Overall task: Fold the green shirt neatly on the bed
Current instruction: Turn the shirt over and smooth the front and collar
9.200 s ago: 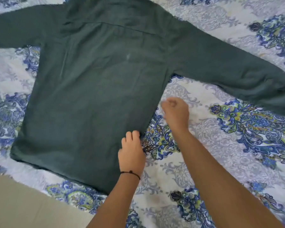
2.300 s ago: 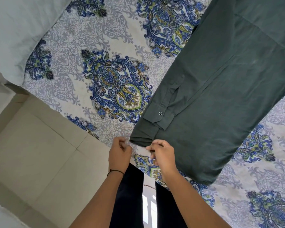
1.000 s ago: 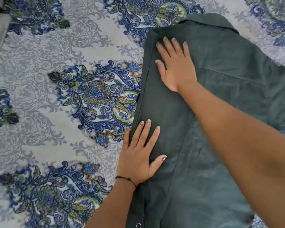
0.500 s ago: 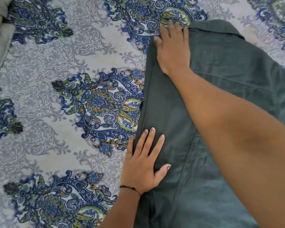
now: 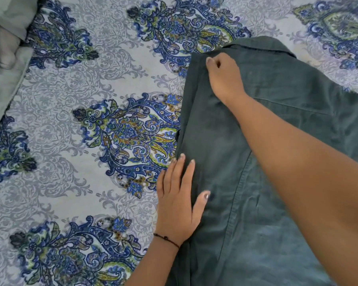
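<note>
The dark green shirt (image 5: 267, 203) lies face down on the patterned bed sheet (image 5: 91, 162), filling the right half of the view, its left side folded inward into a straight edge. My left hand (image 5: 179, 203) rests flat, fingers spread, on that folded edge near the middle. My right hand (image 5: 223, 77) is farther up near the shoulder and collar, its fingers curled and pinching the fabric at the top of the fold. My right forearm crosses over the shirt's back and hides part of it.
A pale green pillow or blanket (image 5: 4, 58) lies bunched at the upper left corner. The white sheet with blue and green paisley motifs stretches to the left and beyond the collar.
My right hand drew back slightly from the collar edge and curled from flat into a pinch on the fabric. My left hand stayed flat on the folded edge.
</note>
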